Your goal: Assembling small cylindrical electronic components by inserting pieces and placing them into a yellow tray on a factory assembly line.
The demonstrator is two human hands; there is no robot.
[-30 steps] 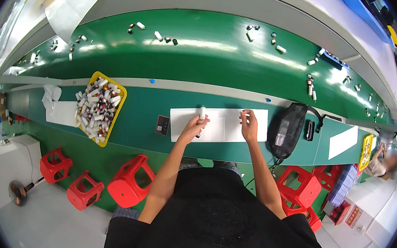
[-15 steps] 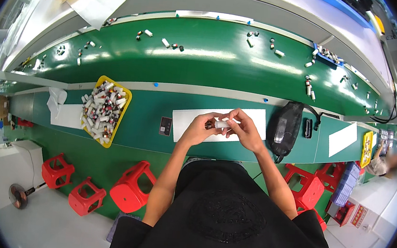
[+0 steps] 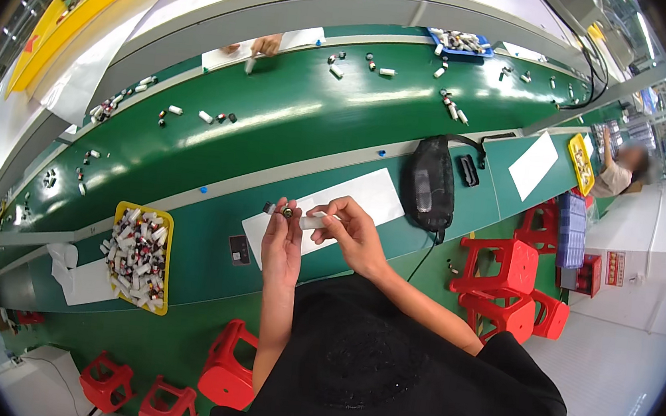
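In the fingers of my right hand (image 3: 353, 234) is a small white cylinder (image 3: 312, 223), lying nearly level above a white sheet (image 3: 374, 196). My left hand (image 3: 282, 251) is turned palm up, its fingers curled around a small dark ring-ended part (image 3: 288, 212). Another small dark-and-white piece (image 3: 270, 207) shows at that hand's fingertips. The cylinder's left end is close to the left fingers; whether they touch it, I cannot tell. A dark card-like rectangle (image 3: 240, 250) lies left of the sheet.
A yellow tray (image 3: 167, 272) heaped with white cylinders stands left. A black bag (image 3: 430, 185) lies right. Beyond, a green conveyor (image 3: 278, 114) carries scattered pieces; a co-worker's hand (image 3: 267, 44) reaches over it. Red stools (image 3: 504, 265) stand by the bench.
The view has swung, and the bench now slants. My left hand has turned palm up, its dark part now apart from the white cylinder in my right hand. A co-worker's hand has appeared across the conveyor.
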